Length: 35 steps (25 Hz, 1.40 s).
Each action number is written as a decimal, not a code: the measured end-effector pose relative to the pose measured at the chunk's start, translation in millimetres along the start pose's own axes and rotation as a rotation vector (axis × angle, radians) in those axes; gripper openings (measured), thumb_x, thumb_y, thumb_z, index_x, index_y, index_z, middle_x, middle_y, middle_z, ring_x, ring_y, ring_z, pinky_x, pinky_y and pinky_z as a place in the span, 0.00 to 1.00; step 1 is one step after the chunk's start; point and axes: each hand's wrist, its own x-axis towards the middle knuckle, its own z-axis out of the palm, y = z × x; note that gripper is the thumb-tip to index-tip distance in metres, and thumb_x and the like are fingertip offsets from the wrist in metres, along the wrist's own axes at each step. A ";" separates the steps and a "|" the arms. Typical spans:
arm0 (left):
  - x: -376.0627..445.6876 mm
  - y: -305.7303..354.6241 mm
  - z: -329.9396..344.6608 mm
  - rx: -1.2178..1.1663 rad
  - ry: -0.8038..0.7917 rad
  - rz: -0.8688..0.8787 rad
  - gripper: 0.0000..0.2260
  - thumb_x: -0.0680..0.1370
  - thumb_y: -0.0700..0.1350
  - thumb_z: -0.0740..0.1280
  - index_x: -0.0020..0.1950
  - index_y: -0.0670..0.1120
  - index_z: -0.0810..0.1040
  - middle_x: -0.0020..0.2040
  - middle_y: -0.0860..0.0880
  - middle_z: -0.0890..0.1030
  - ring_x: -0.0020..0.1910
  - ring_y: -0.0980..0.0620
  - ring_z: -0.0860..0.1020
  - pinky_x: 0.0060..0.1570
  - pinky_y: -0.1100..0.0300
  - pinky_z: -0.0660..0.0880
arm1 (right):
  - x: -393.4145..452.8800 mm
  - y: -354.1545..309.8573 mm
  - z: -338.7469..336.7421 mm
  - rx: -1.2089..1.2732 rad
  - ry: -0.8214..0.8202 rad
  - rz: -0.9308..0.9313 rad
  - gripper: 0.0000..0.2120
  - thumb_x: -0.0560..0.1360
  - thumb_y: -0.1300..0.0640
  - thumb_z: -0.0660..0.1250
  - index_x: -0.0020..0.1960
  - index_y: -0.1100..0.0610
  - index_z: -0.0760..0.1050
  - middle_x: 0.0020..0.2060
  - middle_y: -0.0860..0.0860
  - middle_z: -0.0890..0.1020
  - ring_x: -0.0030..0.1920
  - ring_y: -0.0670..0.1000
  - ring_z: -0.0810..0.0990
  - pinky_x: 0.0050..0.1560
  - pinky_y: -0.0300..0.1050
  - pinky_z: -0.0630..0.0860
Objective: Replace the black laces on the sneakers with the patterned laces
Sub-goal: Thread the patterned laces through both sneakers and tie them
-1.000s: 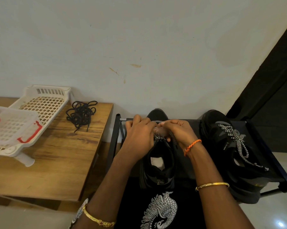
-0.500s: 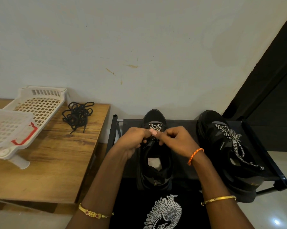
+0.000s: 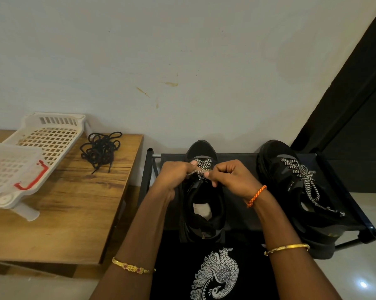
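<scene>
A black sneaker (image 3: 204,213) stands on a black rack (image 3: 243,158), toe toward the wall. A black-and-white patterned lace (image 3: 203,164) crosses its lowest eyelets. My left hand (image 3: 175,177) and my right hand (image 3: 230,177) sit over the tongue, each pinching a strand of this lace. A second black sneaker (image 3: 291,191) at the right carries a fully threaded patterned lace (image 3: 306,180). The removed black laces (image 3: 100,148) lie in a tangle on the wooden table (image 3: 63,213).
A white plastic basket tray (image 3: 50,135) and a white basket with red handles (image 3: 12,172) sit on the table's left part. A pale wall stands close behind. A dark door or panel (image 3: 355,105) rises at the right.
Both hands have drawn back toward me from the sneaker's toe. The crossed patterned lace near the toe, hidden under my fingers a second ago, now shows.
</scene>
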 end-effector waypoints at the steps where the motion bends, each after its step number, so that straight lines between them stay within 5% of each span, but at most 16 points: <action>1: 3.5 -1.1 -1.3 0.020 0.032 0.025 0.10 0.77 0.45 0.69 0.53 0.40 0.82 0.48 0.47 0.82 0.42 0.55 0.78 0.36 0.63 0.73 | -3.0 1.5 -2.2 -0.011 -0.015 0.005 0.20 0.75 0.61 0.67 0.24 0.56 0.74 0.24 0.56 0.71 0.28 0.51 0.66 0.35 0.40 0.65; 7: 9.1 -9.4 6.2 0.069 0.108 0.074 0.12 0.78 0.46 0.67 0.54 0.38 0.82 0.36 0.46 0.78 0.32 0.54 0.75 0.23 0.65 0.70 | -12.5 6.1 -5.5 -0.057 -0.073 0.038 0.20 0.75 0.62 0.67 0.24 0.55 0.74 0.21 0.51 0.70 0.26 0.49 0.64 0.32 0.40 0.64; 9: 7.4 -8.9 10.6 0.084 0.136 0.092 0.12 0.78 0.46 0.67 0.54 0.38 0.82 0.45 0.41 0.83 0.44 0.44 0.81 0.39 0.52 0.79 | -13.6 6.3 -5.5 -0.062 -0.080 0.046 0.20 0.75 0.62 0.67 0.24 0.55 0.74 0.20 0.49 0.70 0.25 0.46 0.64 0.32 0.37 0.64; 11: 6.1 -8.6 12.5 0.108 0.163 0.093 0.12 0.78 0.47 0.67 0.54 0.39 0.82 0.53 0.38 0.82 0.57 0.37 0.77 0.53 0.46 0.76 | -14.6 6.7 -5.1 -0.056 -0.083 0.050 0.20 0.75 0.62 0.67 0.24 0.55 0.74 0.22 0.51 0.71 0.27 0.47 0.65 0.33 0.39 0.65; 19: 14.8 -14.9 13.9 0.112 0.211 0.097 0.12 0.78 0.47 0.67 0.52 0.40 0.83 0.53 0.37 0.82 0.57 0.37 0.78 0.54 0.46 0.76 | -12.8 9.4 -5.6 -0.017 -0.076 0.083 0.14 0.75 0.63 0.67 0.32 0.66 0.78 0.27 0.56 0.74 0.33 0.54 0.68 0.40 0.45 0.68; 22: 21.4 -19.4 12.5 0.112 0.211 0.109 0.11 0.78 0.48 0.67 0.51 0.40 0.83 0.51 0.39 0.83 0.51 0.42 0.80 0.50 0.53 0.76 | -13.1 9.7 -4.0 -0.003 -0.036 0.085 0.20 0.76 0.62 0.65 0.26 0.56 0.76 0.26 0.55 0.73 0.28 0.48 0.66 0.34 0.37 0.66; 27: 13.3 -29.6 12.6 0.195 0.194 0.278 0.09 0.79 0.49 0.66 0.49 0.44 0.79 0.48 0.43 0.83 0.46 0.48 0.81 0.51 0.51 0.79 | -19.6 16.4 -0.2 0.104 0.241 0.099 0.18 0.76 0.56 0.66 0.28 0.57 0.77 0.25 0.53 0.74 0.26 0.45 0.69 0.31 0.37 0.68; 30: -13.4 -37.4 14.0 0.189 0.231 0.473 0.10 0.77 0.49 0.68 0.53 0.49 0.71 0.53 0.49 0.77 0.49 0.54 0.78 0.49 0.58 0.77 | -37.6 18.4 -4.3 -0.066 0.616 0.001 0.12 0.76 0.56 0.66 0.36 0.57 0.81 0.29 0.51 0.78 0.31 0.49 0.75 0.36 0.42 0.72; 32: -37.6 -42.7 13.4 0.262 0.230 0.595 0.11 0.76 0.53 0.68 0.47 0.49 0.71 0.55 0.51 0.73 0.53 0.55 0.76 0.51 0.57 0.77 | -64.7 15.0 -20.7 -0.276 0.910 -0.089 0.08 0.74 0.56 0.67 0.41 0.59 0.81 0.36 0.55 0.81 0.39 0.55 0.79 0.44 0.47 0.75; 35: -71.6 -49.4 9.7 0.614 0.125 0.497 0.18 0.71 0.63 0.68 0.37 0.48 0.74 0.65 0.50 0.65 0.62 0.52 0.70 0.59 0.53 0.72 | -120.4 7.3 -57.0 -0.581 1.028 0.257 0.08 0.72 0.54 0.69 0.49 0.57 0.80 0.54 0.62 0.76 0.57 0.65 0.72 0.57 0.55 0.69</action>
